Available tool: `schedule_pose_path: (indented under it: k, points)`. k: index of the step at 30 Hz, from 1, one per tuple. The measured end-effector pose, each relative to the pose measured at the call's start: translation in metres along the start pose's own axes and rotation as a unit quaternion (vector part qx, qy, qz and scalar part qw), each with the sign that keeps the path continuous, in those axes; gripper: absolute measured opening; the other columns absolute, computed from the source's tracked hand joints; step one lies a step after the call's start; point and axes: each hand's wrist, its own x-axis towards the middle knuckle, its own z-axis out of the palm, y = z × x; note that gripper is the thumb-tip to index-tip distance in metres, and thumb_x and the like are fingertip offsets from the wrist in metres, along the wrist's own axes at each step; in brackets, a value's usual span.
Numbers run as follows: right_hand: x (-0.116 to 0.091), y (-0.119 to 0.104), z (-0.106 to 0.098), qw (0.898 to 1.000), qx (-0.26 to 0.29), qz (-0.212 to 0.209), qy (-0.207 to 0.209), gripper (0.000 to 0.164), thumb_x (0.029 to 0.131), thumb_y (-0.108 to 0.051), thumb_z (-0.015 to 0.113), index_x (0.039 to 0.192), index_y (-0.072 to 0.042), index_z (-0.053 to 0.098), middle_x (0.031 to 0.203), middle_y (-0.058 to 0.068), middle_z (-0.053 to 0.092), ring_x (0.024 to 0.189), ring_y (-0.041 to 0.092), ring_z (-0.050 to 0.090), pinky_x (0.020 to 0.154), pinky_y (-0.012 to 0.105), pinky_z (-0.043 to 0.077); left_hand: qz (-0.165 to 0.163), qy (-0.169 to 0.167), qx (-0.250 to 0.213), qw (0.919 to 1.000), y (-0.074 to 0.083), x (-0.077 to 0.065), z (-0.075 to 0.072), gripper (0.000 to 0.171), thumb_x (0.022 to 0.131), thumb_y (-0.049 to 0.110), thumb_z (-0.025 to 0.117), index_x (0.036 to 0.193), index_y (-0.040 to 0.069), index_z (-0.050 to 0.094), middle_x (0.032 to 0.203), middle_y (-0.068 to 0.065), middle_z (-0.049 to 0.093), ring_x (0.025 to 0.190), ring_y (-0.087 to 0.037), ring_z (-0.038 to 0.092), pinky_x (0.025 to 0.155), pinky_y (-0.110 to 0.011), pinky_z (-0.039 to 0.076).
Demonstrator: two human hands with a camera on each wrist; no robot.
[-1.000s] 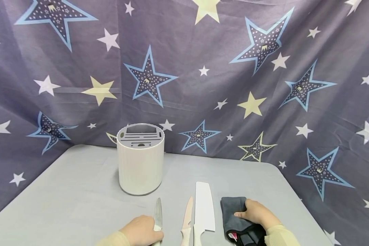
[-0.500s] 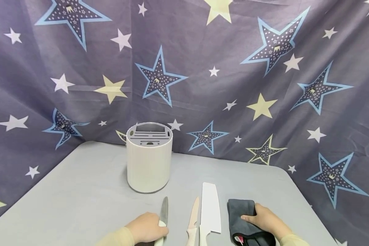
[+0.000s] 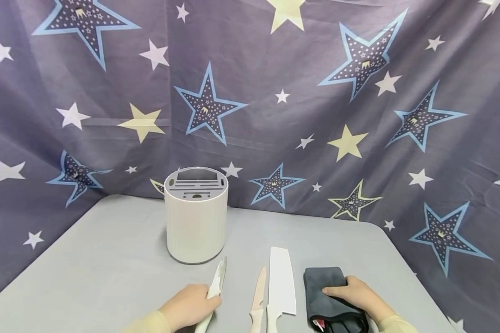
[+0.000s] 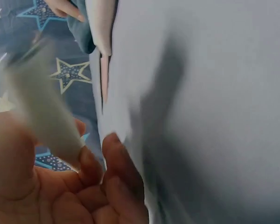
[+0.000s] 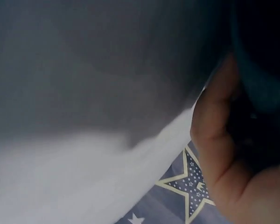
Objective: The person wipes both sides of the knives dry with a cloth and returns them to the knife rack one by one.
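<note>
While a knife (image 3: 219,277) is gripped by its handle in the left hand (image 3: 189,305), likely so the sharp blade is well clear of the fingers, a folded gray cloth (image 3: 325,289) on the table (image 3: 108,249) is gripped at its edge by the right hand (image 3: 354,293). Between the hands, a small pink knife (image 3: 259,289) and a big white knife (image 3: 281,280) are laid side by side, handles toward the person, maybe for easy picking up. Farther back, a round holder (image 3: 196,231) is stood upright, probably so its slots can be reached from above.
</note>
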Motion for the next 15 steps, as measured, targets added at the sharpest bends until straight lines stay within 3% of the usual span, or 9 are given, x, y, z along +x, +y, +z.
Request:
schedule_pose_path:
  k: [5,11,15]
  points:
    - [-0.003,-0.006,0.004,0.992,0.123,-0.002,-0.008,0.052,0.082,-0.030,0.068,0.113,0.011,0.059,0.095,0.012,0.067,0.082,0.020,0.062,0.073,0.032,0.053,-0.009,-0.016,-0.059,0.9981,0.002,-0.002,-0.004,0.019,0.090,0.024,0.055,0.083,0.007,0.053,0.060,-0.004,0.054,0.046,-0.012,0.050,0.042,-0.025,0.043]
    - [-0.002,-0.009,0.003,0.969,0.240,-0.006,-0.060,0.071,0.085,-0.025,0.061,0.138,0.016,0.036,0.111,0.019,0.064,0.086,0.020,0.064,0.077,0.032,0.055,0.010,0.020,-0.043,0.9988,0.003,-0.001,-0.010,0.018,0.088,0.021,0.057,0.081,0.007,0.048,0.063,-0.004,0.050,0.043,-0.013,0.048,0.036,-0.024,0.040]
    - [-0.004,-0.013,0.000,0.958,0.283,0.022,-0.040,0.075,0.087,-0.022,0.061,0.143,0.014,0.026,0.122,0.026,0.057,0.089,0.023,0.064,0.079,0.036,0.056,0.021,0.025,-0.033,0.9989,0.006,0.001,-0.016,0.017,0.089,0.020,0.057,0.082,0.008,0.048,0.064,-0.003,0.050,0.045,-0.013,0.048,0.036,-0.022,0.038]
